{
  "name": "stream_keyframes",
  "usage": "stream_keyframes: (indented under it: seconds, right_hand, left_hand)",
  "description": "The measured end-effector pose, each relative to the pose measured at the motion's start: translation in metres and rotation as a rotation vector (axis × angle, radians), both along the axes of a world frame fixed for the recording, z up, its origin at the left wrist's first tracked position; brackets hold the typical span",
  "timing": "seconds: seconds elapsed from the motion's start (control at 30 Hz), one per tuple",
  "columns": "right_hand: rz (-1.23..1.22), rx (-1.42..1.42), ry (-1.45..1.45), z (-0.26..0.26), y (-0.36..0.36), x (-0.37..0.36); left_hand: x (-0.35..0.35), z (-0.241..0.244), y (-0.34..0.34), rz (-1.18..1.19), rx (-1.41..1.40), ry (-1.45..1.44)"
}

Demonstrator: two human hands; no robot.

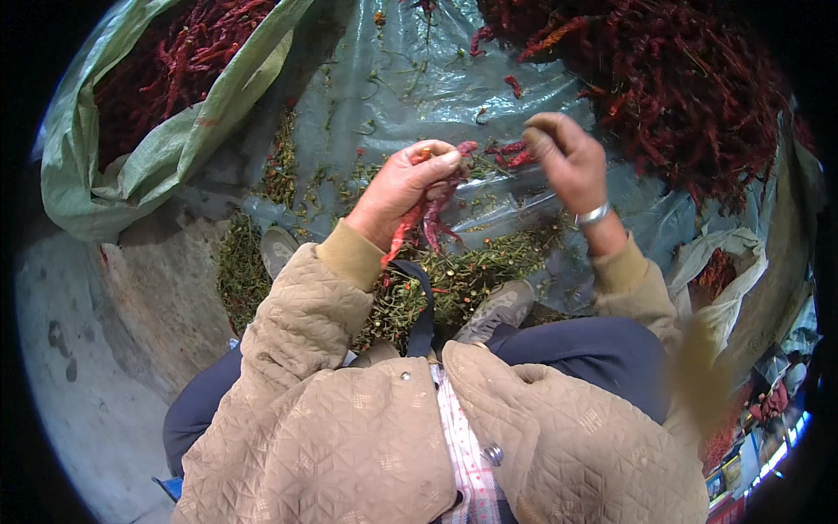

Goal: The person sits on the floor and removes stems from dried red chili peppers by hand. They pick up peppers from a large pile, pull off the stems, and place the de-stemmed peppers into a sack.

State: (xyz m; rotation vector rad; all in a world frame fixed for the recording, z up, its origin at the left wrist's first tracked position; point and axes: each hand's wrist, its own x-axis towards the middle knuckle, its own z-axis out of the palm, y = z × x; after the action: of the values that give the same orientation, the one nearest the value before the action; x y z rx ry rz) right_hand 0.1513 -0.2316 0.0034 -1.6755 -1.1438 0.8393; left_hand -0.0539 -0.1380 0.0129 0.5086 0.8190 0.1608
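My left hand is closed around several dried red chili peppers. Their wrinkled tips hang below the fingers, and one end pokes out past the thumb. To its right, my right hand is raised with thumb and fingers curled close together. It is slightly blurred, so I cannot tell whether anything thin is pinched there. Between the hands, a few loose chili peppers lie on the clear plastic sheet. Beneath them, a pile of green stems and caps spreads in front of my feet.
A large heap of dried chilies covers the upper right. At upper left stands a pale green woven sack with chilies inside. A smaller white bag holding chilies sits at right. My shoes rest among the stems.
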Motion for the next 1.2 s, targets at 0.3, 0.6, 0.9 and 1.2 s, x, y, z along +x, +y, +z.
stream_keyframes:
  seconds: [0.3, 0.6, 0.9, 1.2]
  right_hand:
    - [0.320, 0.031, -0.547, -0.073, 0.005, 0.031]
    - [0.233, -0.156, 0.405, -0.020, -0.005, -0.007]
    - [0.293, 0.004, -0.579, -0.072, -0.013, 0.049]
    - [0.400, -0.193, -0.317, -0.048, -0.009, 0.029]
  left_hand:
    - [-0.020, -0.012, -0.002, 0.178, -0.055, 0.022]
    - [0.032, 0.005, -0.015, 0.136, 0.131, 0.075]
    - [-0.015, -0.024, 0.004, 0.042, 0.152, 0.097]
    - [0.014, 0.011, -0.015, 0.016, 0.543, 0.284]
